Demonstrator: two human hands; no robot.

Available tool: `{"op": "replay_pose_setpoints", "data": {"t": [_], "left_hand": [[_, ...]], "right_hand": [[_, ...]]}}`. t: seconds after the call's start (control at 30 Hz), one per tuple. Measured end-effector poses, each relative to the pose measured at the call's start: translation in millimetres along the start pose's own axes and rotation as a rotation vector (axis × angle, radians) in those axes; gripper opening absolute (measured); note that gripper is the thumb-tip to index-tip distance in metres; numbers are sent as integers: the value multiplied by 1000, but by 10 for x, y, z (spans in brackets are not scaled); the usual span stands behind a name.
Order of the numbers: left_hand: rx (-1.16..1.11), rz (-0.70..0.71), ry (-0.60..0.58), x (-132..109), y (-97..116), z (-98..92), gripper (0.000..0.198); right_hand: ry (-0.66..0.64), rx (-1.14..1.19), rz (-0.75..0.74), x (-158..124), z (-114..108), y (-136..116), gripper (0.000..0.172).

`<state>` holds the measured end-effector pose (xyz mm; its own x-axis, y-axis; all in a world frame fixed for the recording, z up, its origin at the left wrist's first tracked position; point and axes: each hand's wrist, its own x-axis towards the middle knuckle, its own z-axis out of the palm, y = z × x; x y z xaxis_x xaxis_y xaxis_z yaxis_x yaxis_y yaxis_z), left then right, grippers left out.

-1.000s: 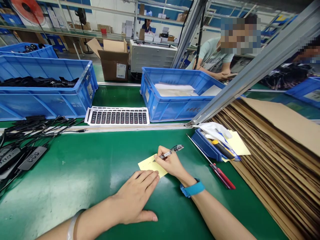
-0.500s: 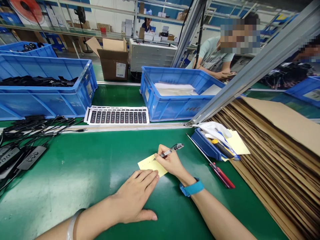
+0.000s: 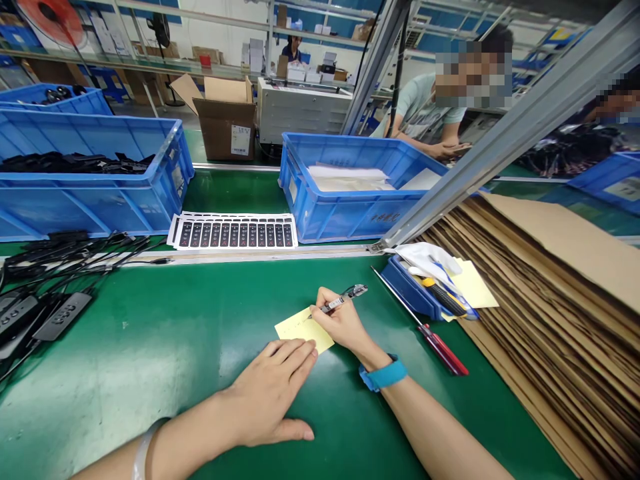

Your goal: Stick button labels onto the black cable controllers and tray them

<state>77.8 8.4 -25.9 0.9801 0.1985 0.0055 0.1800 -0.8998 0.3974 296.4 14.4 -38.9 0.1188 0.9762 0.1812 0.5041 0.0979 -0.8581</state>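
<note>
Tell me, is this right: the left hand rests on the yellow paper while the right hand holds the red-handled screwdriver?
Not quite: the head view shows the right hand holding a pen, while the red-handled screwdriver lies on the green table. The left hand does rest on the yellow paper.

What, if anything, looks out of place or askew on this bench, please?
The black cables lie in a loose tangle at the left, and the red-handled screwdriver lies beside the small blue tray rather than in it. The pen and yellow note look fine.
</note>
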Motion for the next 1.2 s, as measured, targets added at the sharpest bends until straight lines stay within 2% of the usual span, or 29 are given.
{"op": "replay_pose_setpoints", "data": {"t": [0.43,0.57,0.8,0.97,1.2], "left_hand": [[41,10,46,-33,-15,101,93],[122,8,52,-21,12,105,92],[275,-14,47,2,99,8,86],[378,11,85,8,112,24,87],[414,20,101,21,114,12,86]], "right_hand": [[49,142,75,-49,-61,-92,26],[-49,199,101,-126,-30,-162,25],[-124,153,50,-127,26,-144,22],[-221,119,7,-138,16,-141,23],[-253,108,1,-145,17,-166,24]]}}
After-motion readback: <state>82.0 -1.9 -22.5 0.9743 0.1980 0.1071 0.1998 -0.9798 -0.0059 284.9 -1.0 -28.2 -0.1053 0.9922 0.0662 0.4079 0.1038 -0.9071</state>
